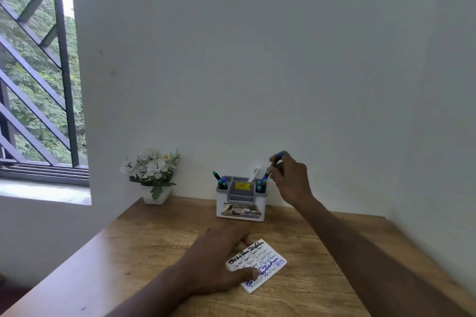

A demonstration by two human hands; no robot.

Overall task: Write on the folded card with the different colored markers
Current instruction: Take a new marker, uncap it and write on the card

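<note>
Hands of a person are showing over a wooden desk [159,244] that is filling the lower half of the frame, set against a plain pale wall. The left hand [219,262], low and just left of centre, is lying flat with straight fingers, pressing on the left edge of a folded card [265,262]. The card is lying flat on the desk, near the bottom centre, and is carrying several lines of handwriting in black and blue ink. The right hand [291,177], right of centre, is reaching toward the back of the desk, its fingers curling round a couple of markers [277,159] with blue and green ends, holding them just above the right side of a grey and white organizer [240,203]. The organizer is standing at the back of the desk against the wall, with more markers sticking up from its left and right compartments. A small white pot of white flowers [152,175] is sitting to its left. A barred window [38,72] is filling the upper left, with green leaves beyond.
</note>
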